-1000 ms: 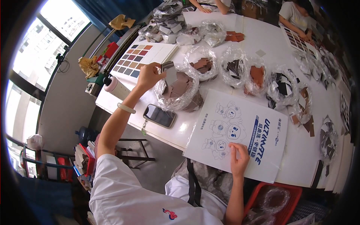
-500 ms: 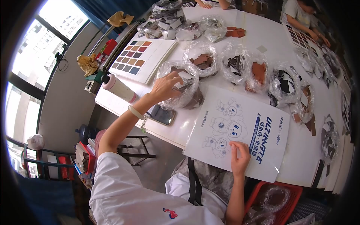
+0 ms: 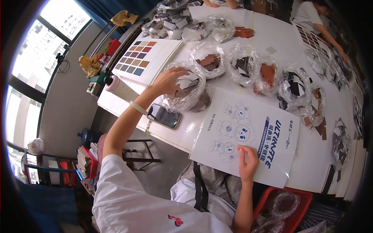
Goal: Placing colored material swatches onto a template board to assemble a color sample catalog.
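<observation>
My left hand (image 3: 168, 80) reaches over the edge of a clear plastic bag (image 3: 178, 104) with its top rolled open. Its fingers curl around pale and grey-brown swatches (image 3: 189, 82) inside, and the palm side is partly hidden. My right hand (image 3: 248, 163) stays over the lower part of a white printed bag (image 3: 217, 116) with blue cartoon figures. Its fingers are bent together with the thumb; whatever they hold, if anything, is hidden. A phone (image 3: 165, 115) lies beneath my left wrist, next to a white bottle (image 3: 123, 89) with a pink band.
More rolled plastic bags of swatches, including brown (image 3: 210, 62), rust (image 3: 268, 77) and black (image 3: 297, 88) pieces, curve across the white table (image 3: 272, 31). A colour sample board (image 3: 163, 58) lies far left. A red basket (image 3: 307, 200) stands below the table edge. Another person (image 3: 311, 19) works far right.
My left hand has lowered into the plastic bag, and its fingers have closed in around the swatches. My right hand has hardly moved. The person far right has shifted an arm outward.
</observation>
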Action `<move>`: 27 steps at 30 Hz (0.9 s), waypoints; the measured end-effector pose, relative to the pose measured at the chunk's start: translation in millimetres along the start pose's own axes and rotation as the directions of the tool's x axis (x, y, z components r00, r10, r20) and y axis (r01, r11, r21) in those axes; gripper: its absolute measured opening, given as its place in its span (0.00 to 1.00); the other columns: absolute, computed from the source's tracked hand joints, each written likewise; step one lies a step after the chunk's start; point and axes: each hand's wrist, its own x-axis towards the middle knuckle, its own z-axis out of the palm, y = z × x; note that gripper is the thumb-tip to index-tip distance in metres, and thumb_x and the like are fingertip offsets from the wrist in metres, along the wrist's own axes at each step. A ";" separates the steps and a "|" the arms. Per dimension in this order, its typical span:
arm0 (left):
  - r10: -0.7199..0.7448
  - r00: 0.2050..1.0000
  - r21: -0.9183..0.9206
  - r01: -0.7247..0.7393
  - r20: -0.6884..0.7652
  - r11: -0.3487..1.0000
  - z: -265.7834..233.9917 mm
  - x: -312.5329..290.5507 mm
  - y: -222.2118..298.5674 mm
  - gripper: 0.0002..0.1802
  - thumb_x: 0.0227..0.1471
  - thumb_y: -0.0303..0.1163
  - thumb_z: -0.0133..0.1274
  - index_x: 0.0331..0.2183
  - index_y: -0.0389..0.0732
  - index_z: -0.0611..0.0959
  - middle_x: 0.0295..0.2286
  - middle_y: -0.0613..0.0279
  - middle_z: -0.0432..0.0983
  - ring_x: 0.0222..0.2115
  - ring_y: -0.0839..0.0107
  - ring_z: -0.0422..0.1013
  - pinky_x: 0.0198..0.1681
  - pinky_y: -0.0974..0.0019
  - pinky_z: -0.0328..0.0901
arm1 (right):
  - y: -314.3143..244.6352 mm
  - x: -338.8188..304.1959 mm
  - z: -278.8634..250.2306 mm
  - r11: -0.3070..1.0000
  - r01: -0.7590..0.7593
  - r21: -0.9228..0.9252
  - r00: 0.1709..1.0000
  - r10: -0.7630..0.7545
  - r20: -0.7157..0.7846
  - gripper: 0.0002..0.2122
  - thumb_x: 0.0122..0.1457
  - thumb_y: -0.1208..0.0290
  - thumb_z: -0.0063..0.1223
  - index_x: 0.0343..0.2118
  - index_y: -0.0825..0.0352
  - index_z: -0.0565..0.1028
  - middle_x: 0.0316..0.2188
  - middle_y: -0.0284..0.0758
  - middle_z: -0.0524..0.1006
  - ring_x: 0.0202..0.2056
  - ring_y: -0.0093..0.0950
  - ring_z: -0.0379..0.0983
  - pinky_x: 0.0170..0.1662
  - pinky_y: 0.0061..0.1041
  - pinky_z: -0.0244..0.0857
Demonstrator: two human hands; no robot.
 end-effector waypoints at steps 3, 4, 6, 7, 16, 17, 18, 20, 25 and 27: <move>0.076 0.995 0.121 -0.083 0.061 0.989 14.4 6.6 -5.2 0.40 0.37 0.16 0.54 0.56 0.50 0.74 0.56 0.61 0.68 0.56 0.60 0.65 0.58 0.60 0.64 | 0.0 0.4 1.5 1.000 0.014 0.000 1.000 -0.014 -0.004 0.03 0.59 0.80 0.52 0.33 0.71 0.78 0.31 0.36 0.80 0.35 0.30 0.74 0.41 0.26 0.67; 0.093 0.990 0.141 -0.108 0.110 0.984 18.4 8.5 -6.5 0.44 0.35 0.15 0.54 0.57 0.51 0.71 0.57 0.63 0.66 0.56 0.60 0.65 0.58 0.61 0.64 | 0.4 0.2 1.0 1.000 0.014 -0.001 1.000 -0.014 -0.006 0.03 0.59 0.80 0.52 0.33 0.71 0.78 0.31 0.36 0.80 0.35 0.30 0.74 0.41 0.26 0.67; 0.108 0.982 0.161 -0.133 0.157 0.978 22.5 10.9 -11.9 0.47 0.33 0.14 0.55 0.59 0.52 0.68 0.58 0.64 0.65 0.57 0.60 0.64 0.58 0.61 0.64 | 0.5 -0.5 2.0 1.000 0.003 0.007 1.000 -0.003 -0.001 0.03 0.59 0.79 0.53 0.33 0.71 0.78 0.31 0.36 0.80 0.36 0.32 0.74 0.41 0.27 0.67; 0.104 0.980 0.138 -0.128 0.169 0.982 22.5 12.2 -13.2 0.46 0.33 0.13 0.55 0.58 0.51 0.70 0.58 0.64 0.66 0.57 0.60 0.64 0.58 0.61 0.64 | 0.4 -1.2 2.0 1.000 -0.010 0.013 1.000 0.010 0.001 0.03 0.58 0.79 0.53 0.33 0.71 0.78 0.32 0.36 0.81 0.36 0.33 0.75 0.42 0.29 0.68; 0.100 0.985 0.079 -0.112 0.144 0.991 20.7 26.5 -18.9 0.33 0.42 0.18 0.55 0.53 0.46 0.76 0.50 0.55 0.75 0.49 0.55 0.71 0.55 0.57 0.65 | 0.6 -1.2 0.7 1.000 -0.007 0.013 1.000 0.008 -0.008 0.03 0.58 0.80 0.53 0.33 0.70 0.78 0.31 0.36 0.80 0.36 0.32 0.75 0.41 0.28 0.68; 0.120 0.990 0.112 -0.128 0.075 0.985 20.7 26.3 -15.7 0.29 0.44 0.21 0.56 0.52 0.45 0.76 0.48 0.55 0.76 0.48 0.55 0.72 0.54 0.56 0.66 | 0.9 -1.1 1.1 1.000 -0.006 0.012 1.000 0.007 -0.012 0.03 0.58 0.80 0.53 0.33 0.70 0.78 0.31 0.36 0.80 0.36 0.32 0.75 0.41 0.28 0.68; 0.123 0.990 0.114 -0.131 0.074 0.985 19.7 26.9 -13.2 0.29 0.44 0.21 0.56 0.52 0.45 0.76 0.48 0.55 0.76 0.48 0.55 0.72 0.54 0.56 0.66 | 1.3 -1.0 1.9 1.000 -0.005 0.015 1.000 0.005 -0.014 0.03 0.58 0.80 0.53 0.34 0.70 0.78 0.31 0.36 0.80 0.36 0.32 0.75 0.41 0.28 0.68; -0.011 0.999 0.164 0.004 0.043 0.986 18.5 25.9 -8.5 0.25 0.47 0.24 0.56 0.50 0.42 0.77 0.46 0.53 0.77 0.47 0.54 0.73 0.52 0.57 0.67 | 1.1 -1.4 3.1 1.000 -0.002 0.019 1.000 0.002 -0.014 0.03 0.58 0.80 0.53 0.34 0.70 0.78 0.31 0.36 0.80 0.36 0.32 0.75 0.41 0.28 0.68; -0.088 0.990 0.139 0.103 -0.109 0.985 -2.9 8.0 23.1 0.21 0.52 0.27 0.53 0.50 0.39 0.77 0.43 0.50 0.78 0.44 0.55 0.74 0.50 0.57 0.67 | 2.1 -0.8 -0.6 1.000 0.008 -0.004 1.000 -0.008 -0.010 0.03 0.58 0.80 0.53 0.33 0.71 0.78 0.31 0.36 0.80 0.36 0.30 0.74 0.41 0.26 0.67; -0.174 0.977 0.105 0.188 -0.123 0.977 -1.2 9.7 15.0 0.20 0.54 0.28 0.53 0.50 0.37 0.77 0.41 0.50 0.79 0.42 0.57 0.75 0.48 0.59 0.68 | 3.0 0.3 -4.1 1.000 -0.001 -0.019 1.000 0.001 -0.012 0.03 0.58 0.80 0.53 0.33 0.70 0.78 0.31 0.36 0.80 0.37 0.31 0.74 0.42 0.27 0.67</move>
